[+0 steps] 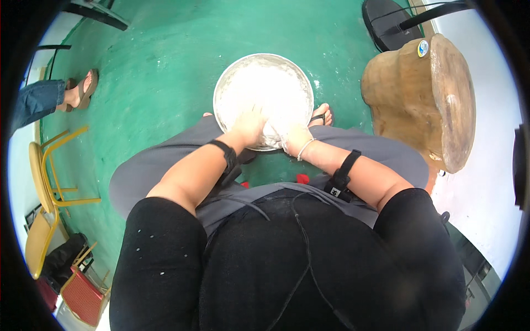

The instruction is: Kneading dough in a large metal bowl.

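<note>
White powder: The white powder (270, 83) shone so bright that its lumps were hard to make out. It lay in a round metal bowl (216, 105) at 12 o'clock, between the person's knees.
Left hand: The left hand (251, 126) was in the powder at the bowl's 7 o'clock. Its fingers looked stretched out, but the tips faded into the white, so I could not tell if they had hold of anything.
Right hand: The right hand (297, 135) was at the bowl's 5 o'clock, near the left one. Glare and white stuff hid its fingers; I could not tell how far open they were or what they held.
Own feet: One foot in a black flip-flop (322, 116) showed just beside the bowl, near its 4 o'clock. The bowl and legs mostly hid the other.
Other person: Near 10 o'clock, only lower legs in blue jeans (41, 99) showed, with brown sandals.
Bowls: One.
Arm straps: Two, both black, one on each arm.
Bracelets: One white bracelet (305, 149), on the right wrist.
Wooden stumps: One big wooden stump (403, 99) at 2 o'clock, with one round sticker.
Chairs: One red chair (83, 298) at 8 o'clock. Yellow chair parts (41, 176) stood at 9 o'clock; I could not tell if they made one chair or two.
Red bits: Two, below the bowl, too small to name.
</note>
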Tool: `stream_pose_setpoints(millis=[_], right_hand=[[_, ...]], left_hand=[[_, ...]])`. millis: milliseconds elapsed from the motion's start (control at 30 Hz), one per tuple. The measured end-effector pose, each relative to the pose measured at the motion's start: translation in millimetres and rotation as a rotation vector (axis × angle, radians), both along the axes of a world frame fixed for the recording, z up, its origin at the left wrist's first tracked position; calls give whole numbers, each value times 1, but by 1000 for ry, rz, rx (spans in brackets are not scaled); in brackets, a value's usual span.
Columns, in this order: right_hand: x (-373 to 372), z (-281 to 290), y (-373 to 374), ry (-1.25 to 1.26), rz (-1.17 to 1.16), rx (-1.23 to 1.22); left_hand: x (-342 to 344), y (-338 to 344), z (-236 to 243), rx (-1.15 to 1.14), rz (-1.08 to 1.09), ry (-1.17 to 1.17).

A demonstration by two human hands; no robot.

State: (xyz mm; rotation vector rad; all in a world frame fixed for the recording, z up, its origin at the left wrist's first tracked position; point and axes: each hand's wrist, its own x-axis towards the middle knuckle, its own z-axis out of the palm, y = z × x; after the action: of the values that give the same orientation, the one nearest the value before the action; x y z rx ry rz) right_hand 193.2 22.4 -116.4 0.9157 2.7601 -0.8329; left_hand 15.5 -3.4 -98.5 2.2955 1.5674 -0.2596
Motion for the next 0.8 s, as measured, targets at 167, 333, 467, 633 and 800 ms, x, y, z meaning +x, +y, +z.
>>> stream_pose_setpoints(millis=[167,333,467,633,800], right_hand=[[5,-33,-5,-152,-141,-97],[-4,-45,23,-194,-186,-156],[-9,-63,48,-222,-246,-44],[-26,-45,83,-176,-404,-29],[-55,-15,104,-381,-509,-297]], left_hand=[[23,-5,-15,45,140,104],[21,6,-36,-91,121,89],[20,27,-65,-42,233,-62],[11,78,-66,32,206,-82],[0,135,-40,-374,46,99]])
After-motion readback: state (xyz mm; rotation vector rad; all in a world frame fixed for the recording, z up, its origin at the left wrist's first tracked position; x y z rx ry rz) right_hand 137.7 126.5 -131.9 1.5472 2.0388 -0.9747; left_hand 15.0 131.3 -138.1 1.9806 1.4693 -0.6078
